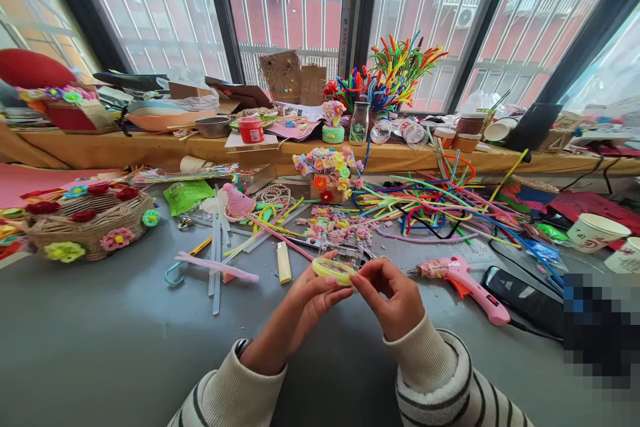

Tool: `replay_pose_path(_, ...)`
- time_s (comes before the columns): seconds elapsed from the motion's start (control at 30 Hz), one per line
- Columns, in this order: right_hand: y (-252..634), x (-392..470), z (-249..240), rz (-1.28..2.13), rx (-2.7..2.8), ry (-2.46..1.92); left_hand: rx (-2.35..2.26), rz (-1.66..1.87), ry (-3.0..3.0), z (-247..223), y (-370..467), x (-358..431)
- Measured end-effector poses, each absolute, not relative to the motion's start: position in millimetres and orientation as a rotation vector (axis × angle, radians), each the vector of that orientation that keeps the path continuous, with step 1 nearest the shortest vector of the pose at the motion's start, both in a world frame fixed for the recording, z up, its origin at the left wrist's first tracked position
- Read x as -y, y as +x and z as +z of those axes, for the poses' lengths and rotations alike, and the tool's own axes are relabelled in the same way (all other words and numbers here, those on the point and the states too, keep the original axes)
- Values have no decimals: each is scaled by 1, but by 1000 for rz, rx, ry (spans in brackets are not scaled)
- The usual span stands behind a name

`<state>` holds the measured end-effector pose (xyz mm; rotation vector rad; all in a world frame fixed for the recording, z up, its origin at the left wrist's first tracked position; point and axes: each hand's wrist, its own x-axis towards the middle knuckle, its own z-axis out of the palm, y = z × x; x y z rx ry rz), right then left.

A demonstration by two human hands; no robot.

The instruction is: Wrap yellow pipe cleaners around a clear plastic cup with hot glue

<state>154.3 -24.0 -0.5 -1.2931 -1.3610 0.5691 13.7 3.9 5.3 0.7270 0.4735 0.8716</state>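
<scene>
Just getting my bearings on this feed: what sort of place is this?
Probably a craft workspace: a pink pistol-shaped glue gun, a heap of multicoloured fuzzy stems and a brown, flower-trimmed woven basket lie on the grey table.

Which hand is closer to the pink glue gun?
Right. The right hand is just left of the glue gun; the left hand is farther left, beyond the right hand.

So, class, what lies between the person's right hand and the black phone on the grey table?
A pink glue gun lies between the right hand and the black phone; the head view shows it.
</scene>
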Motion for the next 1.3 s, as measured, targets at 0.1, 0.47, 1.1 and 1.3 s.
replay_pose_path(0.1,154,24,-1,564,1363,-1281,-485,876,719,5,14,-4)
replay_pose_path(0.47,153,23,-4,577,1385,-1285,-525,901,749,5,15,-4)
replay_pose_path(1.1,161,20,-1,965,1231,-1119,-513,879,696,8,13,-3)
replay_pose_path(1.3,166,20,6,1107,1240,-1060,-503,820,732,7,12,-3)
